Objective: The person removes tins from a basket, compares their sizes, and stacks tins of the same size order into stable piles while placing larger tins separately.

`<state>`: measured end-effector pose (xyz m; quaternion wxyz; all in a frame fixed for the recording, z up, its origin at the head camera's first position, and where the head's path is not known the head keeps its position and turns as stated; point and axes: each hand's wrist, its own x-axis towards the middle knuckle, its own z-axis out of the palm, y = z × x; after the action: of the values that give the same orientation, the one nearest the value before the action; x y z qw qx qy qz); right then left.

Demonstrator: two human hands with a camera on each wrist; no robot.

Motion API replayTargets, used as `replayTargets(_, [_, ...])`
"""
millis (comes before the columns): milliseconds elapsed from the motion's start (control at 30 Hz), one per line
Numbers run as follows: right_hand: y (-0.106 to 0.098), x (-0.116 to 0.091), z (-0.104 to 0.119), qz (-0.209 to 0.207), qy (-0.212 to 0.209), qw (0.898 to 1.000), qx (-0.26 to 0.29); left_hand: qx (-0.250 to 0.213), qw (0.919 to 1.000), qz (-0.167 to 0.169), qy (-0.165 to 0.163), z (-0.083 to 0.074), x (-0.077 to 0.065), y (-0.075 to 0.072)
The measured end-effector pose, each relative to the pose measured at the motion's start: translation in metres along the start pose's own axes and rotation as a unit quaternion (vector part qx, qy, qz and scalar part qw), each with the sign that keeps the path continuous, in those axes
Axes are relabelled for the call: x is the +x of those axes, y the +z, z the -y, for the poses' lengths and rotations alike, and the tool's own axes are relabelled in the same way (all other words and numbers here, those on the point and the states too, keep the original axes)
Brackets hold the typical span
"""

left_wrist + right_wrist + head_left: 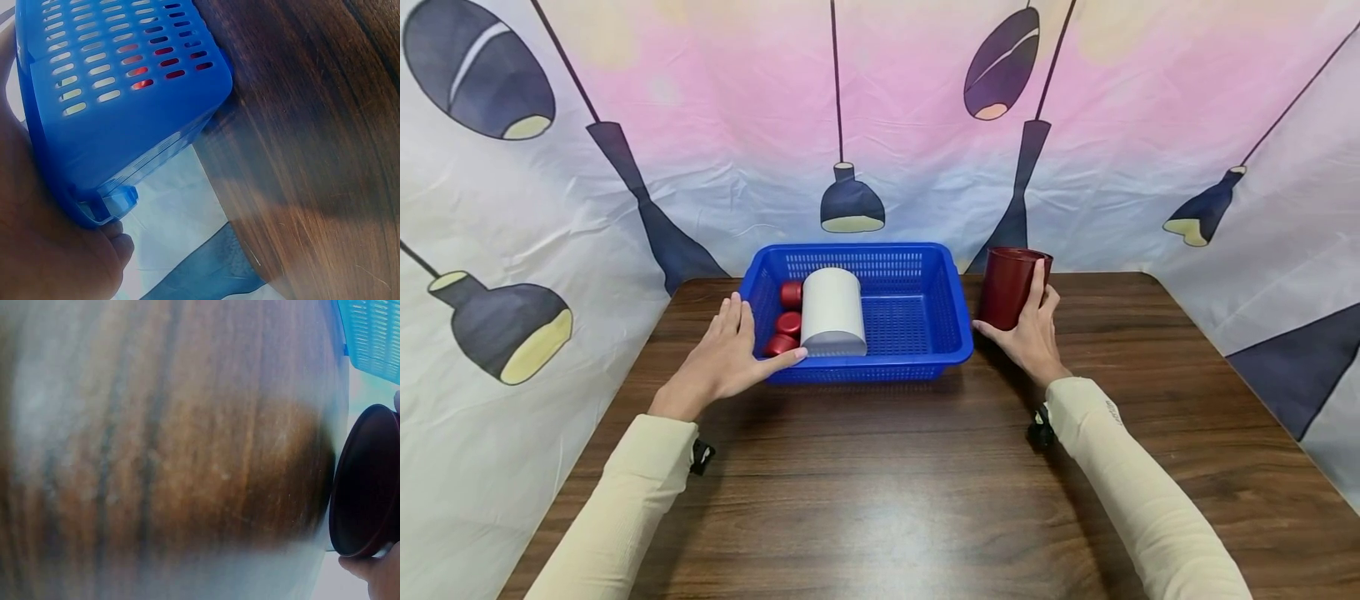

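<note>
A blue plastic basket (955,342) with slotted walls stands toward the back of the table. Inside, on its left side, a white half-round block (833,304) lies beside several small red round pieces (788,322). My left hand (722,354) rests on the basket's left front corner, fingers straight and thumb along the front rim. To the right of the basket, my right hand (1033,333) grips a dark red cylindrical container (1006,287) between thumb and fingers. The right wrist view shows the container's round dark end (365,481); whether anything is inside cannot be told.
The brown wood-grain table (880,483) extends in front of the basket and to both sides. Directly behind it hangs a cloth backdrop (760,125) printed with lamps, which also wraps round the left and right sides.
</note>
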<state>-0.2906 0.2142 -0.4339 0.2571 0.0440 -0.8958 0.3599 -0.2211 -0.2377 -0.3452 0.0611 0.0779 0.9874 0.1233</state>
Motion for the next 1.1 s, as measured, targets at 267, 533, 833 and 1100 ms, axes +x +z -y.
replayTargets(267, [0.0036,0.0005,-0.0004,-0.022,-0.026,0.999,0.007,-0.005,1.0000,-0.002,-0.003,0.0003,0.0001,0.0006])
replayTargets(533, [0.0053,0.0006,-0.0007,-0.029,-0.033,0.999,0.001,-0.006,1.0000,0.002,-0.002,0.0007,0.0005,0.0011])
replayTargets(833, [0.0028,-0.0013,-0.0035,-0.017,-0.037,0.999,0.005,-0.006,1.0000,0.006,-0.003,0.0004,-0.0003,-0.0002])
replayTargets(1100, [0.0009,-0.0029,-0.0039,-0.006,-0.037,0.999,0.003,-0.009,1.0000,0.004,-0.003,-0.0003,-0.0005,-0.0006])
